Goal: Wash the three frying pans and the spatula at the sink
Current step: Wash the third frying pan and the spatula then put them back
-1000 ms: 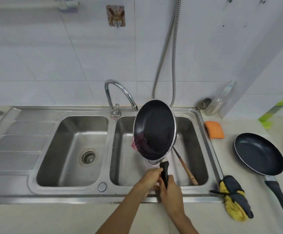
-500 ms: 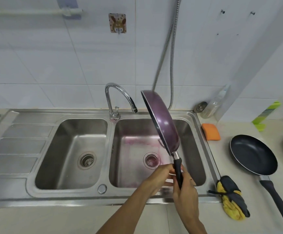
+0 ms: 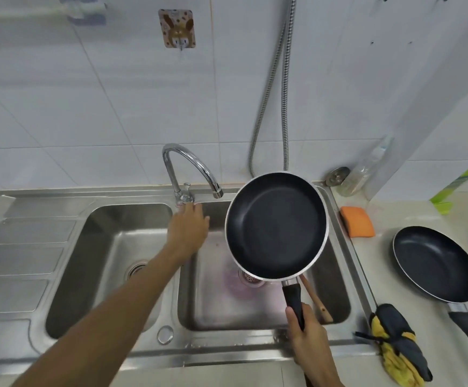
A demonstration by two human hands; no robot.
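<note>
Holding pan: a black-lined frying pan [image 3: 276,226] is held level, inside up, over the right basin [image 3: 336,300] of the double sink.
Right hand: the right hand [image 3: 308,337] is wrapped around the pan's black handle [image 3: 294,301], fingers closed on it, above the sink's front rim.
Left hand: the left hand [image 3: 189,229] is stretched to the base of the faucet [image 3: 188,170]; its fingertips are at the lever, but whether it is gripped cannot be told.
Spatula: a wooden handle [image 3: 318,300] is seen leaning in the right basin, just right of the pan handle; the blade is hidden behind the pan.
Basin floor: a pinkish stain is seen around the drain [image 3: 251,279].
Second pan: another black frying pan [image 3: 437,263] is laid on the table [image 3: 372,277] right of the sink, handle toward the person.
Nearby: an orange sponge [image 3: 357,222] and a yellow-and-black cloth [image 3: 397,344] are on the table beside the sink.
</note>
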